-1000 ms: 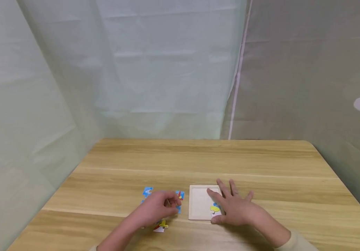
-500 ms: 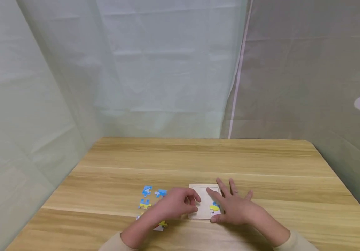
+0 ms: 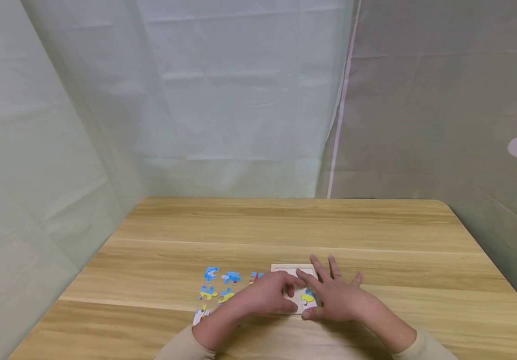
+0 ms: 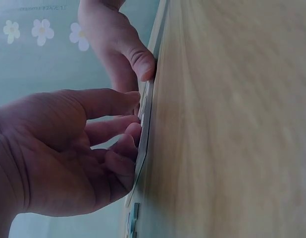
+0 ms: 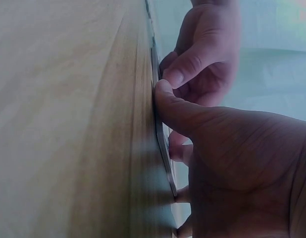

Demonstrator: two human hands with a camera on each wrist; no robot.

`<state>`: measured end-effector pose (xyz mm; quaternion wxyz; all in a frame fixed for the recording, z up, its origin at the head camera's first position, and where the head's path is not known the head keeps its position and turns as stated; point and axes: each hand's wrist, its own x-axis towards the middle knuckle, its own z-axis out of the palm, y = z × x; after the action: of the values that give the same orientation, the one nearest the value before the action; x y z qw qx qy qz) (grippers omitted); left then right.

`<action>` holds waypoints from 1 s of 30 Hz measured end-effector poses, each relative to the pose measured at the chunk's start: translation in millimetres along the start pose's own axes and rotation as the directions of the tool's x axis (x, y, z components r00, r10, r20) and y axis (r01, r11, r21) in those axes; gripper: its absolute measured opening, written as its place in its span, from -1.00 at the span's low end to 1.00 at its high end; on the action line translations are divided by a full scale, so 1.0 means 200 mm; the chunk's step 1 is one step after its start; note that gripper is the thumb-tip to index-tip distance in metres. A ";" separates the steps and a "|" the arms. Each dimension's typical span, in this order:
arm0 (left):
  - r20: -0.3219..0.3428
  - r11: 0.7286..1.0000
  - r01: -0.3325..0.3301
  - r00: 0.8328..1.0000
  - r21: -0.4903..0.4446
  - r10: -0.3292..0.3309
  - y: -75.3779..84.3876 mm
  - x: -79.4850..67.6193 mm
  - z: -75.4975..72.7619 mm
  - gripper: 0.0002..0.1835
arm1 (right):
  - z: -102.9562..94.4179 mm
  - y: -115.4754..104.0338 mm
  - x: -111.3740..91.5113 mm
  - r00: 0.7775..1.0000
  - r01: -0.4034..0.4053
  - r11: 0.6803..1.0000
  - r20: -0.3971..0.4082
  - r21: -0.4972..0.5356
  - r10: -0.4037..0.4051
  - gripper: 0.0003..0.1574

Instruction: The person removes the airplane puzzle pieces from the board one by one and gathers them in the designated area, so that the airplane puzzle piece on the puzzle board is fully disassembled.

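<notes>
My left hand (image 3: 267, 296) hovers low over a square wooden puzzle tray (image 3: 282, 267), its thumb and forefinger bent and apart. No piece shows between them, though the fingers hide part of the tray. The right hand (image 3: 344, 300) rests on the tray's right side with its fingers spread. A yellow, blue and white jigsaw piece (image 3: 308, 299) lies inside the tray at the lower right, between the two hands. In the left wrist view, the left thumb and forefinger (image 4: 127, 101) reach the tray's edge while the other fingers curl.
Several loose jigsaw pieces lie left of the tray, among them blue ones (image 3: 211, 273) and a yellow-blue one (image 3: 207, 293). The left forearm covers part of this group. A wooden tabletop (image 3: 375, 235) extends to hanging cloth (image 3: 240, 125) behind.
My left hand has moved right, from above the loose pieces to over the tray, uncovering several pieces. The right hand has stayed in place on the tray.
</notes>
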<state>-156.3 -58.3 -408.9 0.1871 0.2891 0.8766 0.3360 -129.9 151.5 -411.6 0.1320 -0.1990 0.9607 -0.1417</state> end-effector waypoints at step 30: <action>-0.139 0.977 -0.028 0.990 -0.211 -0.001 0.05 0.05 0.06 -0.80 | 0.00 0.01 0.00 1.000 -0.029 1.000 0.010 -0.001 0.029 0.17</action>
<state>-154.0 -39.7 -412.7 0.1533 0.2496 0.8446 0.4482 -131.0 154.0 -411.9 0.1386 -0.1856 0.9629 -0.1384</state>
